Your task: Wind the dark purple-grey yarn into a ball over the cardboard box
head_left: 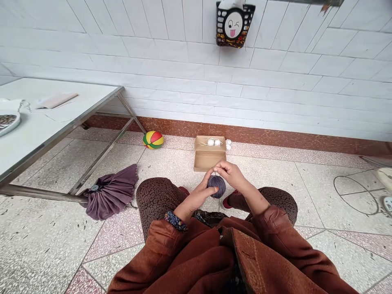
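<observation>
A ball of dark purple-grey yarn (pixel 218 187) is held between my knees, above the floor. My left hand (pixel 203 188) grips it from the left, with the thumb lying across its front. At the top of the ball my right hand (pixel 229 172) pinches a strand of the yarn between thumb and fingers. Just beyond my hands an open cardboard box (pixel 204 161) sits on the floor. Small white balls (pixel 213 142) lie in its far part, with more white ones beside its right edge.
A white table (pixel 67 92) with a metal frame stands at left. Under its edge lies a folded purple umbrella (pixel 112 192). A colourful ball (pixel 153 139) rests near the wall. A black basket (pixel 234 25) hangs on the tiled wall. A wire frame (pixel 357 192) is at right.
</observation>
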Demonstrator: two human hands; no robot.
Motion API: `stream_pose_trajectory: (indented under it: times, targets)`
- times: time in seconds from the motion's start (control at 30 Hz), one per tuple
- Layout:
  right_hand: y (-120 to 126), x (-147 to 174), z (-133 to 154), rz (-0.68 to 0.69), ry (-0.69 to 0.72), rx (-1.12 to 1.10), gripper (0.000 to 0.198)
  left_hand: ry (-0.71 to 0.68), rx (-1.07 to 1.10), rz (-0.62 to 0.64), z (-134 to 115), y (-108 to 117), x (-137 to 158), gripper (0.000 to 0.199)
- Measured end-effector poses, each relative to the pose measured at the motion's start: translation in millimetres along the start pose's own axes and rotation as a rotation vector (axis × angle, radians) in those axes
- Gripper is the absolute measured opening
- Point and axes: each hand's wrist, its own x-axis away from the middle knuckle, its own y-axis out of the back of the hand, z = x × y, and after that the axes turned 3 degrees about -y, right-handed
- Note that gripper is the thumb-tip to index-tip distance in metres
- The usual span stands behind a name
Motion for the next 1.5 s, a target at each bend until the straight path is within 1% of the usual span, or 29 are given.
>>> stream_pose_trajectory:
  times: [0.1,0.2,0.33,0.43,0.53,0.6,0.7,0.73,0.8,0.87,0.9,1.0,1.07,1.13,1.2,1.27,1.33,1.4,1.5]
  targets:
    - [-12.7,5.5,-18.7,-0.022,-0.064,-0.05,0.031,0.093,0.217,0.005,-4.7,-4.9,1.5,0.081]
    - [-21.7,14.8,-33.8,-0.034,-0.148,-0.103,0.033,0.17,0.373,0.009,-11.3,-6.8,1.2,0.079]
    - [-24.3,25.6,-45.0,-0.046,-0.213,-0.115,0.032,0.169,0.501,0.002,-19.0,-5.3,-1.4,0.074]
    - [-23.4,30.1,-47.2,-0.036,-0.235,-0.1,0.031,0.171,0.542,-0.031,-22.1,-2.7,-3.7,0.068]
    - [-24.0,33.3,-46.5,-0.026,-0.246,-0.072,0.031,0.164,0.47,-0.095,-19.9,1.0,-6.6,0.061]
    - [-24.6,35.9,-43.6,0.009,-0.233,-0.055,0.031,0.145,0.359,-0.181,-14.5,4.4,-8.8,0.056]
    - [-21.9,40.5,-31.5,0.144,-0.146,-0.039,0.03,0.072,0.112,-0.347,-2.9,10.9,-11.6,0.054]
    - [-19.4,41.6,-24.9,0.19,-0.112,-0.044,0.03,0.046,0.028,-0.383,0.9,13.2,-12.1,0.055]
    - [-11.6,41.7,-9.1,0.246,-0.069,-0.086,0.029,0.008,-0.117,-0.408,6.6,17.2,-12.1,0.057]
    - [-1.6,37.5,7.3,0.238,-0.068,-0.157,0.029,-0.017,-0.226,-0.388,8.8,19.6,-10.8,0.059]
    - [3.5,33.6,14.2,0.207,-0.074,-0.186,0.029,-0.024,-0.266,-0.363,8.5,19.9,-9.7,0.06]
    - [14.9,17.6,24.5,0.123,-0.042,-0.194,0.029,-0.012,-0.294,-0.217,4.3,17.7,-5.3,0.062]
    - [16.8,7.7,21.1,0.052,-0.03,-0.156,0.028,0.017,-0.233,-0.083,0.8,14.6,-2.2,0.07]
    - [13.6,2.2,11.4,-0.012,-0.043,-0.121,0.027,0.037,-0.13,0.043,-2.1,11.1,0.1,0.083]
    - [6.3,2.5,-1.5,-0.047,-0.067,-0.107,0.027,0.024,-0.012,0.112,-4.5,7.6,1.3,0.09]
    - [-3.4,7.8,-14.7,-0.077,-0.101,-0.121,0.027,-0.012,0.097,0.107,-7.0,4.3,1.4,0.083]
    - [-13.8,15.9,-26.4,-0.125,-0.153,-0.157,0.029,-0.019,0.176,0.047,-9.7,1.5,0.7,0.069]
    - [-23.3,24.5,-35.7,-0.154,-0.201,-0.193,0.03,0.018,0.229,-0.032,-12.2,-0.4,-0.8,0.06]
    - [-33.5,35.5,-43.1,-0.107,-0.24,-0.179,0.03,0.073,0.284,-0.169,-13.0,-0.1,-4.7,0.06]
